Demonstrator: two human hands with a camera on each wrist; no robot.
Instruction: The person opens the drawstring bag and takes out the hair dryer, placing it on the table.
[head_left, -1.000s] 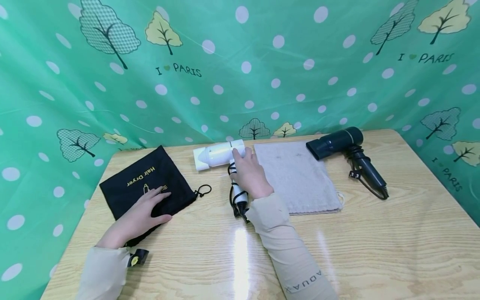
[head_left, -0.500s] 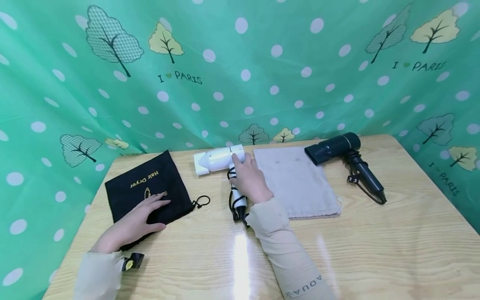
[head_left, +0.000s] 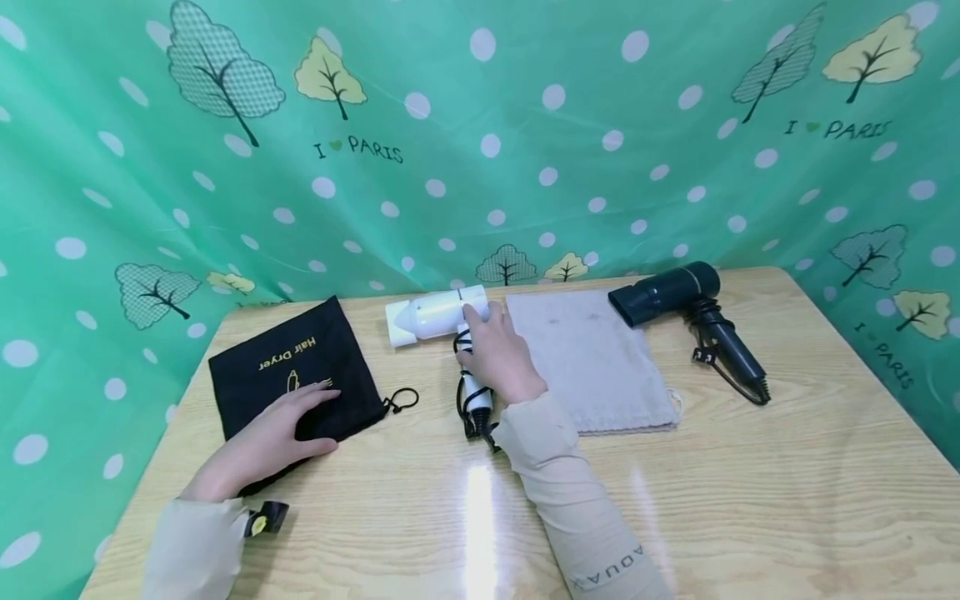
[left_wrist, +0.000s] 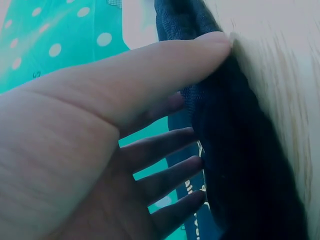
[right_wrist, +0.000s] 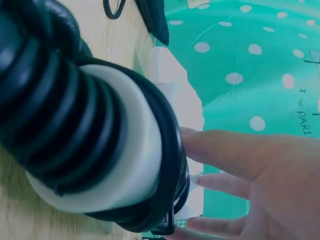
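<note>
In the head view a black drawstring pouch [head_left: 345, 383] printed "Hair Dryer" lies on the left of the table. My left hand [head_left: 281, 433] rests on its near part with fingers spread; the left wrist view has the thumb [left_wrist: 200, 55] along the pouch's edge. At centre lies a white hair dryer [head_left: 435, 315], its black cord wound round the handle [head_left: 477, 396]. My right hand [head_left: 498, 354] touches it where handle and barrel meet. In the right wrist view those fingers [right_wrist: 220, 185] are extended beside the handle, whose black ribbed cord sleeve [right_wrist: 55, 115] fills the foreground.
A grey cloth pouch [head_left: 592, 367] lies flat right of the white dryer. A dark hair dryer [head_left: 667, 293] overlaps its far right corner, its handle and wound cord pointing toward the near right. A green dotted curtain [head_left: 487, 167] hangs behind the wooden table [head_left: 750, 500].
The black pouch has turned slightly clockwise under my left hand. My right hand stays on the white hair dryer. The head view has tilted a little.
</note>
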